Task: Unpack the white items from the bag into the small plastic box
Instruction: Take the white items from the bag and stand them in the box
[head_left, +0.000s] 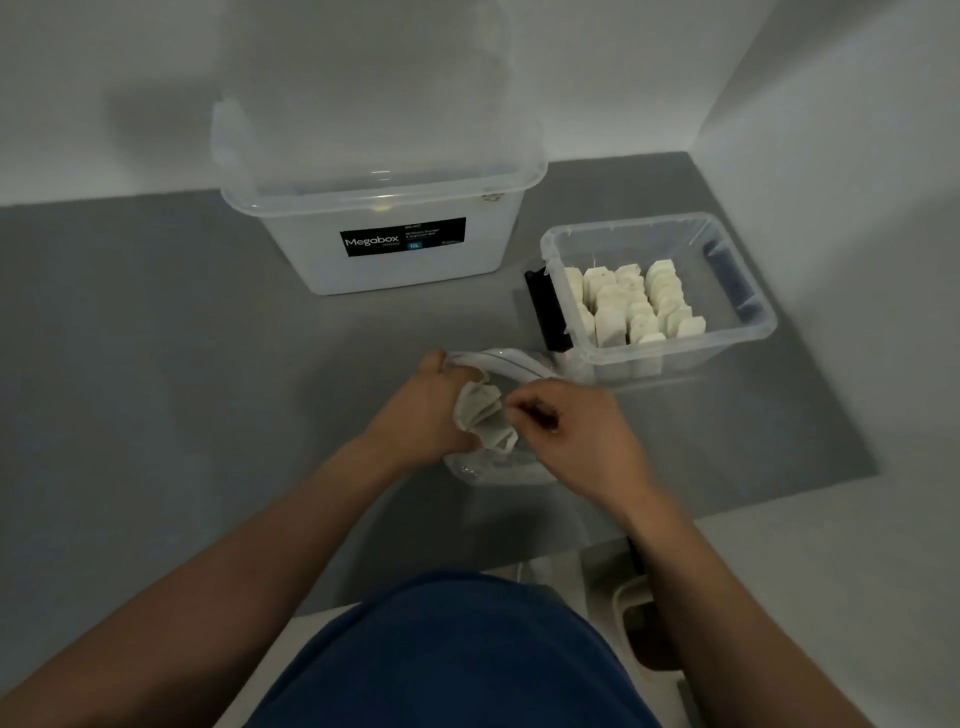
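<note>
Hands meet over a clear plastic bag (498, 462) lying on the grey table surface (182, 338). The left hand (431, 410) is closed around a small bunch of white, flat, pouch-like items (483, 413), holding them fanned out just above the bag's open mouth. The right hand (571, 421) has its fingers curled and pinched together at the edge of that bunch, touching it; whether it actually grips one of the items or the bag's rim is too blurred to tell. The bag's white-edged opening arches behind both hands, toward the small box.

Just beyond and to the right of the hands stands the small clear rectangular plastic box (748, 332), open on top, with a black handle (545, 312) on its left end. Inside it, more white items of the same kind (634, 304) stand upright in rows, filling the left and middle of the box, while its right end is bare.

Farther back and to the left sits a larger translucent plastic storage box (384, 208) with its lid on and a black "Megabox" label (402, 236) on its front. It stands apart from the small box.

A blue garment (457, 654) fills the lower middle of the view.
</note>
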